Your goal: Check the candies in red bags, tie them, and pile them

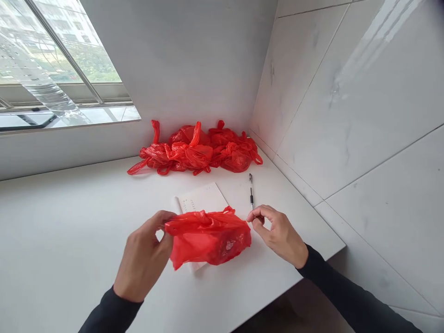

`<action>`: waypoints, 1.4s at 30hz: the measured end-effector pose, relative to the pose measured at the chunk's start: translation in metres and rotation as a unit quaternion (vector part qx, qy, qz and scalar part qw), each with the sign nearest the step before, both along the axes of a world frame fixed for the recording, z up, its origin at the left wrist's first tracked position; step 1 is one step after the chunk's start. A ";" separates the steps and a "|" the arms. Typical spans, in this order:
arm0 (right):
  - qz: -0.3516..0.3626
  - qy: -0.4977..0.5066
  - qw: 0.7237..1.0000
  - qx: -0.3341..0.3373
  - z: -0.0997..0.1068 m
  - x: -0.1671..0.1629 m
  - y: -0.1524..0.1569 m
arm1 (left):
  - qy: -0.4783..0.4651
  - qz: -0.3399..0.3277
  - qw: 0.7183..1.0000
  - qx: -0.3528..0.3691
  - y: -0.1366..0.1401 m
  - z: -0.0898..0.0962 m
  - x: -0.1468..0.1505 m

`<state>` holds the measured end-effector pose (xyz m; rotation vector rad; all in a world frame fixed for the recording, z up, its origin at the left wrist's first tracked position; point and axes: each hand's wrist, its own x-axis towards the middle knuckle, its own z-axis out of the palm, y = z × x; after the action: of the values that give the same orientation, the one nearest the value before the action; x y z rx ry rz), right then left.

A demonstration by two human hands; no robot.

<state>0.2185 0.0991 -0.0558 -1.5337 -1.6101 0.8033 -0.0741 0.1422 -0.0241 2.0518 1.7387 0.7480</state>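
Observation:
A crumpled red plastic bag (211, 238) hangs between my two hands above the table, partly covering an open notebook. My left hand (147, 252) pinches its left end between thumb and fingers. At the bag's right edge, the thumb and forefinger of my right hand (275, 231) are drawn together in a pinch on its corner. The notebook (204, 196) shows a white page with small handwritten marks. A clear pen with a black grip (251, 196) lies just beyond my right fingers, its tip close to them.
A heap of knotted red plastic bags (194, 152) lies along the back wall. On the windowsill at left are a clear water bottle (52, 92) and a dark flat device (27, 121). A tiled wall (374, 115) borders the white table (69, 231) on the right.

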 end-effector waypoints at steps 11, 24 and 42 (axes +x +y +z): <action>0.106 0.010 0.993 0.053 0.000 -0.046 0.025 | 0.072 -0.179 0.980 0.043 -0.006 -0.010 0.019; 0.042 0.129 0.991 -0.009 0.021 -0.014 0.002 | -0.033 -0.077 0.993 0.079 -0.006 0.006 0.023; 0.246 -0.287 0.887 0.266 0.053 -0.040 -0.005 | -0.300 -0.041 0.953 -0.020 -0.037 0.040 0.027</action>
<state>0.1789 0.0944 -0.0028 -1.0054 -2.4637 0.0888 -0.0473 0.1047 0.0160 1.6181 1.3002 1.1504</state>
